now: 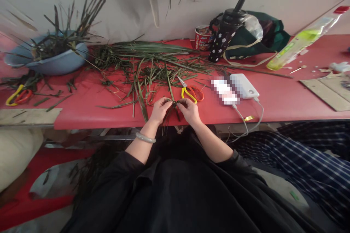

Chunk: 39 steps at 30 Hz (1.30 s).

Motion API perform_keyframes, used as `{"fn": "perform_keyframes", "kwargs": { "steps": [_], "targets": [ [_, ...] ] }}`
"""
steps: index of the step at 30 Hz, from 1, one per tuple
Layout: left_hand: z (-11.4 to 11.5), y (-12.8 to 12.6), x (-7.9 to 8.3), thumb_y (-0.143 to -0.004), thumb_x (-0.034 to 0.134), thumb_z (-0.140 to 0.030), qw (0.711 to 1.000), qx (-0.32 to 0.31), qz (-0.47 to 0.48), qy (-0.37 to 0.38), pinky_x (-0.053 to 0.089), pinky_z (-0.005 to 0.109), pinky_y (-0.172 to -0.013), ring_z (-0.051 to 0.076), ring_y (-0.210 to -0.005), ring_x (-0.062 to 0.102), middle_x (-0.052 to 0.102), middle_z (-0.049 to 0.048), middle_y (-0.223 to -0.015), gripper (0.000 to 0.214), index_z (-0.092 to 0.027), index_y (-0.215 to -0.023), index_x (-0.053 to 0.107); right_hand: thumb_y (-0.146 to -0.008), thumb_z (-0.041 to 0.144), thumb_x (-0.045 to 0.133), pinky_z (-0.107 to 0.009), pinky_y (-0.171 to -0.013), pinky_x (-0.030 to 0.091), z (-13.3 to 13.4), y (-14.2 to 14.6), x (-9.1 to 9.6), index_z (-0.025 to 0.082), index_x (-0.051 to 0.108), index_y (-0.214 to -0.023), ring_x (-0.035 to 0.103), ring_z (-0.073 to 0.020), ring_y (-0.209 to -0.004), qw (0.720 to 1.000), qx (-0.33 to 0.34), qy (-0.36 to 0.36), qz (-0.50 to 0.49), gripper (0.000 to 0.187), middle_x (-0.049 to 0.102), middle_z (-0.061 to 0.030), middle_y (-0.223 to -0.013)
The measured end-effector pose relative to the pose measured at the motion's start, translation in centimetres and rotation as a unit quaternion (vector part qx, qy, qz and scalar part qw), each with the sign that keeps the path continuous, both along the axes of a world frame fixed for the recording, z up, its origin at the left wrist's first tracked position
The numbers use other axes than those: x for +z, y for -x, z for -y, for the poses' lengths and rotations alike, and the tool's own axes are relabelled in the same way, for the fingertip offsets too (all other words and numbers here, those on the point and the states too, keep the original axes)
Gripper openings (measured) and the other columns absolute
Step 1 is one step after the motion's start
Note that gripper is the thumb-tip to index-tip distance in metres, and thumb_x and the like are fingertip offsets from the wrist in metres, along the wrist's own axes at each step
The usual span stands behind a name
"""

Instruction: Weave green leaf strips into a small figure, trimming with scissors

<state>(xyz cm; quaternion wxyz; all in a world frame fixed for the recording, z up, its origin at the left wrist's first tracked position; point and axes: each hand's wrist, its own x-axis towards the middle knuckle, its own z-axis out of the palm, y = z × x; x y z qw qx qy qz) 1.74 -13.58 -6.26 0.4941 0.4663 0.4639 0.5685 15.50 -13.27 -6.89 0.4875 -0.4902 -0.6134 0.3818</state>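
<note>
Close to the table's front edge, my left hand (162,109) and my right hand (189,110) meet, thumbs and fingertips pinched on a small bunch of dark green leaf strips (174,104). One long strip runs from it away from me, and thin ends hang below. How the strips cross between my fingers is too small to tell. Just beyond my right hand lie scissors (191,93) with yellow and orange handles, blades pointing away. Loose leaf strips (140,94) lie beside my left hand, and a larger heap of long green leaves (153,49) spreads behind.
A blue basin (62,60) of leaf stalks stands at the left, near a second pair of scissors (18,95). Rightward are a phone (225,90) cabled to a white power bank (244,86), a black flowered tumbler (225,34), a green bag (269,32) and a leaning bottle (303,42).
</note>
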Motion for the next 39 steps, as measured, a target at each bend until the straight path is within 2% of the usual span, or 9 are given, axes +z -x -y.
{"fn": "perform_keyframes", "kwargs": {
  "steps": [7, 11, 14, 17, 21, 26, 31, 34, 39],
  "targets": [
    [0.8, -0.5, 0.5, -0.065, 0.064, -0.029, 0.993, 0.001, -0.094, -0.076, 0.043, 0.023, -0.066, 0.010, -0.069, 0.054, 0.056, -0.0002, -0.074, 0.024, -0.017, -0.081, 0.051, -0.070, 0.034, 0.056, -0.032, -0.070, 0.050, -0.3, 0.0, -0.3, 0.018, 0.060, -0.083, 0.061, -0.0167, -0.073, 0.999, -0.029, -0.003, -0.029, 0.021, 0.066, -0.0031, -0.079],
    [1.2, -0.7, 0.8, -0.066, 0.062, -0.027, 0.980, -0.017, -0.174, -0.099, 0.044, 0.027, -0.075, 0.013, -0.078, 0.056, 0.060, 0.0039, -0.087, 0.028, -0.018, -0.092, 0.054, -0.071, 0.034, 0.057, -0.034, -0.073, 0.051, -0.3, 0.0, -0.4, 0.018, 0.061, -0.084, 0.062, -0.0177, -0.075, 0.999, -0.019, 0.000, -0.049, 0.021, 0.066, -0.0034, -0.080],
    [1.1, -0.6, 0.8, -0.068, 0.060, -0.026, 0.976, -0.013, -0.195, -0.097, 0.044, 0.029, -0.078, 0.014, -0.080, 0.057, 0.062, 0.0051, -0.088, 0.024, -0.017, -0.091, 0.058, -0.072, 0.037, 0.055, -0.034, -0.075, 0.051, -0.3, 0.0, -0.5, 0.019, 0.062, -0.087, 0.062, -0.0178, -0.078, 0.998, 0.001, -0.001, -0.063, 0.024, 0.066, -0.0035, -0.084],
    [0.8, -0.5, 0.5, -0.070, 0.058, -0.028, 0.980, -0.005, -0.179, -0.086, 0.044, 0.030, -0.078, 0.014, -0.080, 0.058, 0.064, 0.0054, -0.088, 0.024, -0.017, -0.091, 0.060, -0.076, 0.042, 0.050, -0.032, -0.073, 0.051, -0.1, -0.1, -0.4, 0.019, 0.061, -0.093, 0.062, -0.0170, -0.077, 0.995, 0.023, 0.009, -0.096, 0.030, 0.065, -0.0042, -0.087],
    [0.4, -0.2, 0.0, -0.068, 0.059, -0.031, 0.993, 0.002, -0.109, -0.048, 0.044, 0.030, -0.078, 0.014, -0.079, 0.058, 0.064, 0.0046, -0.086, 0.026, -0.016, -0.090, 0.060, -0.079, 0.043, 0.044, -0.030, -0.063, 0.052, -0.1, -0.2, -0.3, 0.019, 0.057, -0.100, 0.060, -0.0138, -0.062, 0.989, 0.016, 0.020, -0.147, 0.034, 0.064, -0.0033, -0.077],
    [0.1, 0.2, -0.1, -0.065, 0.063, -0.031, 0.999, -0.033, -0.033, -0.010, 0.045, 0.030, -0.075, 0.013, -0.073, 0.058, 0.064, 0.0029, -0.082, 0.027, -0.015, -0.088, 0.062, -0.077, 0.042, 0.047, -0.029, -0.062, 0.051, -0.5, 0.0, -0.3, 0.019, 0.057, -0.089, 0.059, -0.0136, -0.062, 0.990, 0.019, 0.033, -0.139, 0.027, 0.062, -0.0017, -0.072],
    [0.2, 0.2, 0.4, -0.066, 0.063, -0.031, 0.996, -0.090, -0.022, 0.010, 0.047, 0.030, -0.072, 0.013, -0.070, 0.059, 0.066, 0.0030, -0.081, 0.028, -0.016, -0.089, 0.063, -0.074, 0.041, 0.052, -0.030, -0.072, 0.051, -0.7, -0.1, -0.5, 0.021, 0.057, -0.090, 0.060, -0.0153, -0.075, 0.988, 0.040, 0.033, -0.145, 0.026, 0.063, -0.0019, -0.082],
    [0.4, 0.1, 0.5, -0.067, 0.062, -0.032, 0.993, -0.112, -0.033, 0.010, 0.047, 0.030, -0.073, 0.015, -0.075, 0.059, 0.066, 0.0036, -0.082, 0.029, -0.016, -0.092, 0.063, -0.072, 0.038, 0.054, -0.029, -0.069, 0.050, -0.6, -0.3, -0.5, 0.019, 0.058, -0.082, 0.059, -0.0142, -0.069, 0.989, 0.026, 0.029, -0.141, 0.021, 0.062, -0.0008, -0.075],
    [0.4, 0.0, 0.4, -0.066, 0.062, -0.034, 0.994, -0.101, -0.026, 0.013, 0.045, 0.030, -0.077, 0.014, -0.080, 0.058, 0.065, 0.0036, -0.085, 0.030, -0.016, -0.090, 0.062, -0.073, 0.036, 0.053, -0.029, -0.065, 0.050, -0.4, -0.3, -0.5, 0.019, 0.058, -0.077, 0.058, -0.0140, -0.065, 0.993, 0.000, 0.010, -0.120, 0.019, 0.061, -0.0004, -0.070]
  ]
}}
